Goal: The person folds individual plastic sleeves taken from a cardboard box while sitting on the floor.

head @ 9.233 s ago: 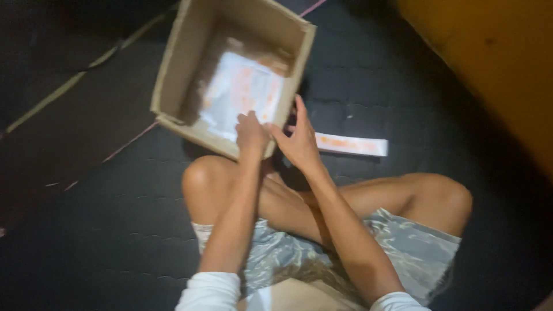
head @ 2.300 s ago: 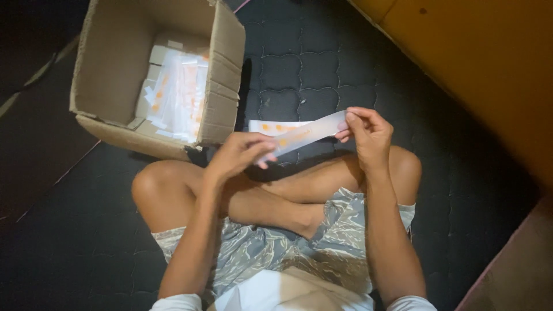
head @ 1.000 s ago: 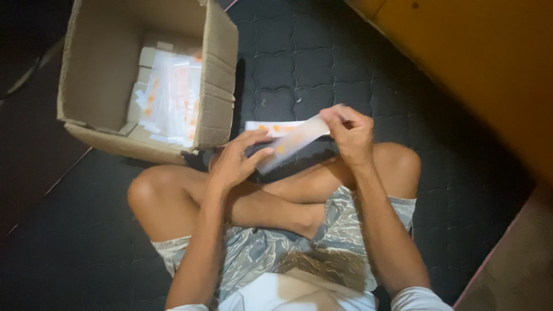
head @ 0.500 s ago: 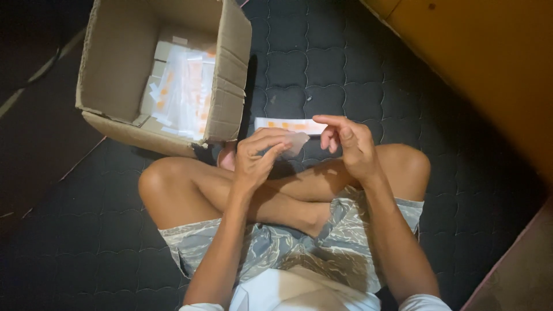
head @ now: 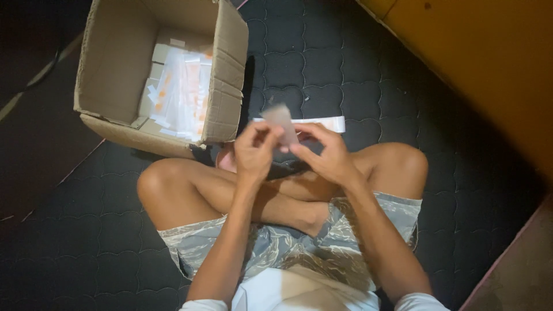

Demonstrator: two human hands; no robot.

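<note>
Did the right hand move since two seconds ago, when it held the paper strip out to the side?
Yes. The right hand came inward to meet the left hand, off the right knee toward the cardboard box.

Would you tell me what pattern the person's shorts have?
The shorts have a grey-green camouflage pattern, seen in the head view.

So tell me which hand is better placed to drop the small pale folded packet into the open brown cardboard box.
Left, probably. The left hand pinches the small pale folded packet together with the right hand, but the open brown cardboard box sits on the left side, so the left would not cross over.
</note>
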